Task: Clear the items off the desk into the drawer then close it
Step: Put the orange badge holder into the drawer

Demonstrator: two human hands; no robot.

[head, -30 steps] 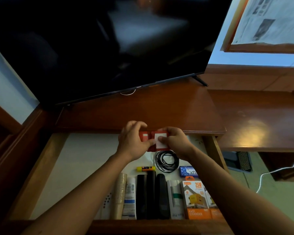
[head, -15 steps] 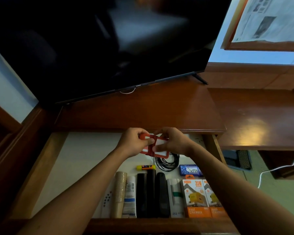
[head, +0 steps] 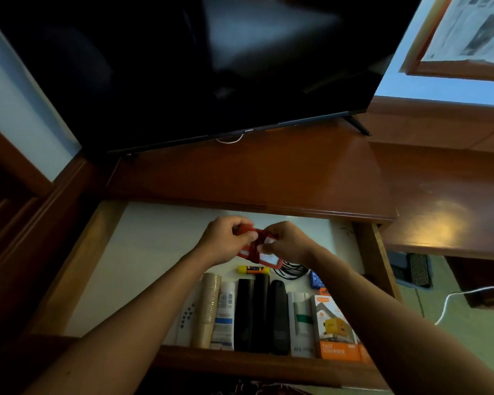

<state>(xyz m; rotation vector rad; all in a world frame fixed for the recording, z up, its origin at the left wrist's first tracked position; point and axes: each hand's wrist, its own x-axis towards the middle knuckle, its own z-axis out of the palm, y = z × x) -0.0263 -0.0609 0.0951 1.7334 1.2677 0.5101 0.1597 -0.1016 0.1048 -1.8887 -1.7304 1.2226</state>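
Both hands are up over the open drawer [head: 77,269]: the left hand [head: 226,240] pinches one end of a red folding frame [head: 253,252], the right hand [head: 285,242] pinches the other, seemingly collapsing it so it packs flat. Below them lie a yellow glue stick [head: 253,269] and a coiled black cable [head: 291,270]; nearer sit stacked paper cups [head: 208,309], black remotes [head: 261,315] and orange charger boxes [head: 335,326], lined tight to save room. The desk top [head: 254,181] beyond looks clear, bar the television [head: 183,67].

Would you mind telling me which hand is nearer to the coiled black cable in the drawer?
Right. The right hand sits just above the black cable, while the left hand is farther off, up and to its left.
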